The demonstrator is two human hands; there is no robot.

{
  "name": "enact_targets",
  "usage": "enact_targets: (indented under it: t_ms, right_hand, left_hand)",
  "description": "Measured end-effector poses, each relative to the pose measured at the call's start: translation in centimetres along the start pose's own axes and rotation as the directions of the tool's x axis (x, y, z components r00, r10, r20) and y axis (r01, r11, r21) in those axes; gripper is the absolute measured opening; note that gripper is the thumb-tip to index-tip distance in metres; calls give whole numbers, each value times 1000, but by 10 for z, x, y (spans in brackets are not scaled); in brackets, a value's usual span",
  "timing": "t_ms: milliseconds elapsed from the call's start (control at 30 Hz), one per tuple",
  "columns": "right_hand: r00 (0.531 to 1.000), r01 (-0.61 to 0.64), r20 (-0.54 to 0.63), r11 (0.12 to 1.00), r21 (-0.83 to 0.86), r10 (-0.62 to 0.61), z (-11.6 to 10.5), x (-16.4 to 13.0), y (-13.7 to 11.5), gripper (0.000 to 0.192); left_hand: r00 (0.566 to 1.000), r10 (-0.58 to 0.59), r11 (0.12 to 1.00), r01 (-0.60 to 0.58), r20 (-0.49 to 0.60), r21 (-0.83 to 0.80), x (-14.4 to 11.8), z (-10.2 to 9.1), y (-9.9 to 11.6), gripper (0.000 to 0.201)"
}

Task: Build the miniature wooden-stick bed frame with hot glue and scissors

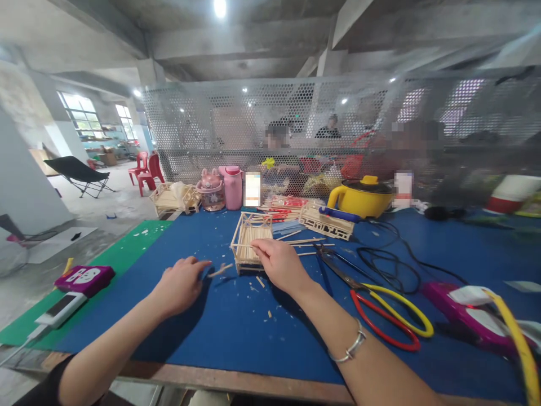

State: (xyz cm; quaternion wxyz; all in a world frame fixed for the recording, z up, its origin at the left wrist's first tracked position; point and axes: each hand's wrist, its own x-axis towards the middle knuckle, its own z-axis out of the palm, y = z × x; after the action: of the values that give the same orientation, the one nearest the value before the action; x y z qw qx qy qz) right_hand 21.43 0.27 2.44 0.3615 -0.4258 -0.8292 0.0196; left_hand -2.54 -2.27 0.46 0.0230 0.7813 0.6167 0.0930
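Blue mat (236,327) bare before wooden frame (250,241).

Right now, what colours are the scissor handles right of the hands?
One red, one yellow scissor handles, seen in the head view.

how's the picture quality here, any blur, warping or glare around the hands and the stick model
Head view: the left hand and right hand are fairly sharp, as is the wooden stick frame; the edges warp, bending the scissors; the mesh screen behind is smeared; the ceiling lamp glares; soft shadows lie on the blue mat.
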Motion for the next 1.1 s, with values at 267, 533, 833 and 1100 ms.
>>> enact_targets:
  t_ms: [267,533,833,1100]
  right_hand:
    - [1000,7,-6,1000,-1,-7,2,-1,1,23]
    - [1000,-2,3,1000,-2,2,2,0,0,23]
    - [1000,-2,7,1000,-1,2,3,-1,2,23]
    - [1000,-4,6,1000,-10,4,2,-1,0,23]
  left_hand:
    - [997,25,870,-60,-78,-489,18,-1,28,58]
    - [998,-54,694,47,12,-719,26,19,36,37]
    - [994,91,368,-85,-55,-926,-14,-13,8,21]
    - [710,-519,221,-426,-475,-877,-18,-70,-46,19]
